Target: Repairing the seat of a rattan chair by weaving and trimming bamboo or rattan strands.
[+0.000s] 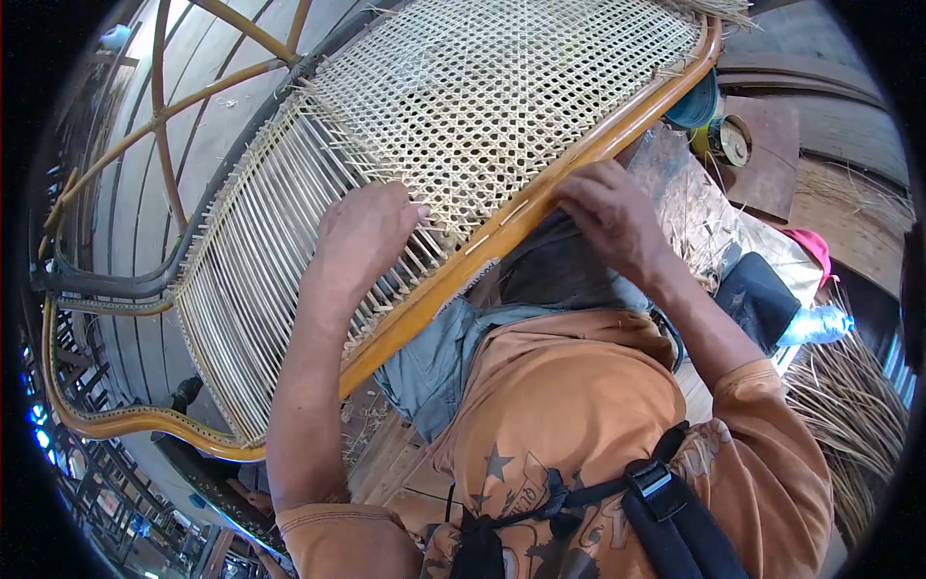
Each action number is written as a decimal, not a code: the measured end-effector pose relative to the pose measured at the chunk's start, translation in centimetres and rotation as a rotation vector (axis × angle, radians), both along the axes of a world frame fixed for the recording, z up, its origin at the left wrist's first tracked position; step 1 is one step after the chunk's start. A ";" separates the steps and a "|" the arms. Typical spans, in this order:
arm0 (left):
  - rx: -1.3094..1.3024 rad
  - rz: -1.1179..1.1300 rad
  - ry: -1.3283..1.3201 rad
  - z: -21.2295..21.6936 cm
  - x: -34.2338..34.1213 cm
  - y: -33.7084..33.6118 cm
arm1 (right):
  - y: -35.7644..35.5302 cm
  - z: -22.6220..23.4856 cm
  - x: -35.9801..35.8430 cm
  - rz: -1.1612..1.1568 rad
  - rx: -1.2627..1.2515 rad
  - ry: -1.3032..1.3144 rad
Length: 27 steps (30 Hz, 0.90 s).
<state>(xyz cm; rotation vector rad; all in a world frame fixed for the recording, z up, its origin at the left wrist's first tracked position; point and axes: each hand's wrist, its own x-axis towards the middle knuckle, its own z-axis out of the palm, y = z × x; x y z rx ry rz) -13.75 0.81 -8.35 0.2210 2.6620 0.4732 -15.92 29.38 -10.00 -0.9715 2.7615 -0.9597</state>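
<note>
At the far left, bare curved rattan spokes [183, 96] of a chair frame stand over a plank floor [116, 222], with open room around them. Nearer, the rattan chair frame [415, 314] lies tilted across the person's lap, its honey-coloured rail running from the near left up to the far right; resting it there seems to bring the weaving within easy reach of both hands. The left part of the panel carries only parallel cane strands [251, 289], while the far right part is already a finished open cane weave [482, 87].

The left hand [362, 236] lies palm down on the panel just where the plain strands meet the weave, fingers curled and pressed onto the strands; whether it pinches one strand cannot be told. The right hand [608, 217] sits at the near rail's edge, fingers bent down against the rail and the weave's border, apparently working a strand there, though its grip is hidden beneath the knuckles.

Right of the rail, room is tight: loose cane fibres [849, 405] heap at the near right, a plastic bottle [815, 323] lies beside a dark bag [757, 299], and a round tin [725, 142] stands farther off.
</note>
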 end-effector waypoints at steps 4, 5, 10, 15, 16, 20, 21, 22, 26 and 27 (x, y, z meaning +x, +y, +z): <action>-0.328 0.025 0.078 2.4 0.0 1.5 | -1.8 0.7 -0.2 0.079 -0.025 -0.003; -0.319 0.015 0.078 2.9 -0.6 2.0 | -1.8 0.7 -0.2 0.050 -0.050 -0.056; 0.121 -0.115 0.012 0.1 -4.6 4.4 | -1.4 0.2 -0.1 -0.050 -0.136 -0.152; 0.186 -0.245 -0.322 -0.7 -7.5 4.8 | -1.2 -0.1 -0.5 -0.087 -0.207 -0.210; 0.193 -0.240 -0.327 -0.7 -7.6 4.8 | -1.1 -0.2 -0.6 -0.090 -0.206 -0.215; 0.197 -0.240 -0.354 -0.6 -7.9 4.8 | -1.1 -0.5 -0.6 -0.075 -0.195 -0.159; 0.198 -0.241 -0.361 -0.5 -8.0 4.9 | -1.1 -0.6 -0.6 -0.073 -0.213 -0.154; 0.187 -0.251 -0.381 -0.4 -8.2 4.9 | -1.2 -0.6 -0.6 -0.074 -0.213 -0.161; 0.108 -0.341 -0.287 -0.6 -7.9 5.2 | -1.5 -0.2 -0.7 -0.063 -0.212 -0.187; 0.107 -0.340 -0.291 -0.7 -7.8 5.2 | -1.6 -0.1 -0.7 -0.063 -0.201 -0.195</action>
